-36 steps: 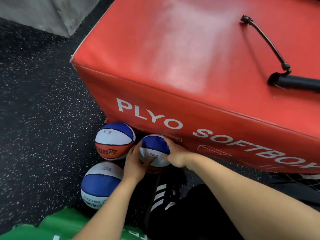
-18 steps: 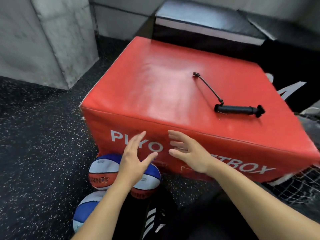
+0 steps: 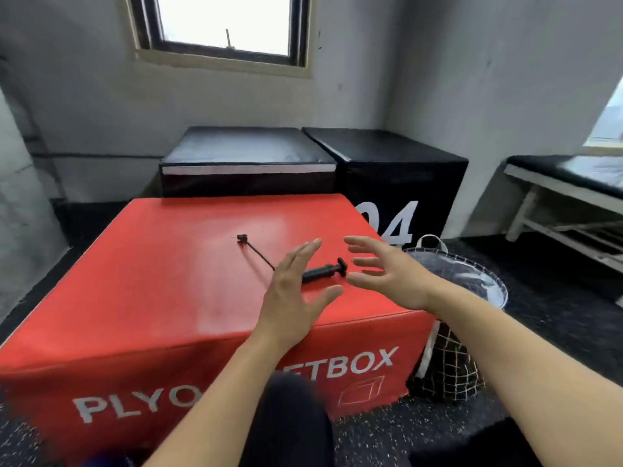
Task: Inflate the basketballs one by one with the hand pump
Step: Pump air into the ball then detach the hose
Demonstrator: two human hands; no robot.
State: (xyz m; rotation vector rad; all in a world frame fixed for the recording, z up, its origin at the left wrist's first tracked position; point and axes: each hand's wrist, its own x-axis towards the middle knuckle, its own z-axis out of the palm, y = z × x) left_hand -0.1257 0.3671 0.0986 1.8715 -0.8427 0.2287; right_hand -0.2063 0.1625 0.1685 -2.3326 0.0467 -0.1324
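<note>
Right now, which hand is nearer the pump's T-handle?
Right. The right hand hovers open just right of the hand pump, fingertips by its T-handle. The left hand is over the barrel's hose end, farther from the handle.

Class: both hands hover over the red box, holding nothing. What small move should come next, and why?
Probably the right hand lowers to grip the hand pump lying on the red box. Both it and the left hand are open, and inflating needs the pump.

"PLYO", "BOX" on red box (image 3: 168, 284)
</note>
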